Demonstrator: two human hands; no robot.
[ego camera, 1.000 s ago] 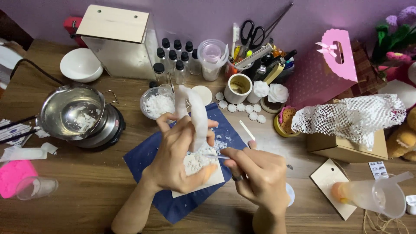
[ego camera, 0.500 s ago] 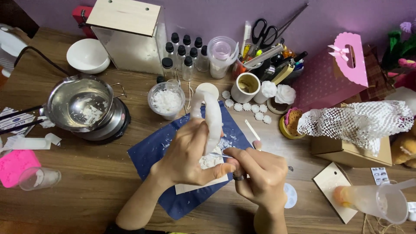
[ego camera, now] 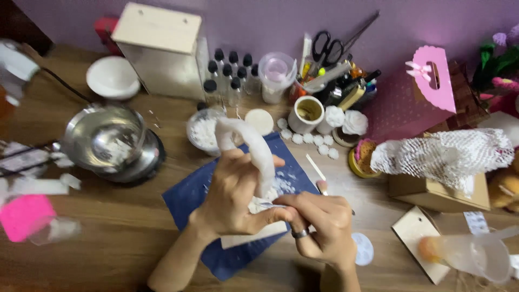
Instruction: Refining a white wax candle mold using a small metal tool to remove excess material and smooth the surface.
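Two hands were busy right over the dark blue mat [ego camera: 189, 197] in the middle of the wooden desk [ego camera: 108, 243]. The left hand [ego camera: 235, 189] was clenched around a long white mould [ego camera: 254, 148], a soft curved thing held upright with its top bending over to the left, and compared with half a second before it looked about the same, maybe tipped a hair more. The right hand [ego camera: 319, 227], ring on one finger, was pinched shut on a thin tool [ego camera: 265, 204] poked in at the base of the mould; I couldn't tell exactly what kind of tool. White crumbs [ego camera: 284, 184] lay on the mat just beside the mould, and it looked like a slightly bigger pile than a second earlier, so my guess is the scraping was loosening stuff bit by bit and wasn't finished. A white card [ego camera: 254, 238] sat under the hands. Far behind them were a small glass bowl of white flakes [ego camera: 203, 130], a round white disc [ego camera: 259, 121], a row of little white rosettes [ego camera: 311, 141] and a white cup [ego camera: 305, 113]. Off to the left stood a steel pot [ego camera: 105, 143], and a flat stick [ego camera: 315, 166] lay to the right of the mat, apart from both hands.
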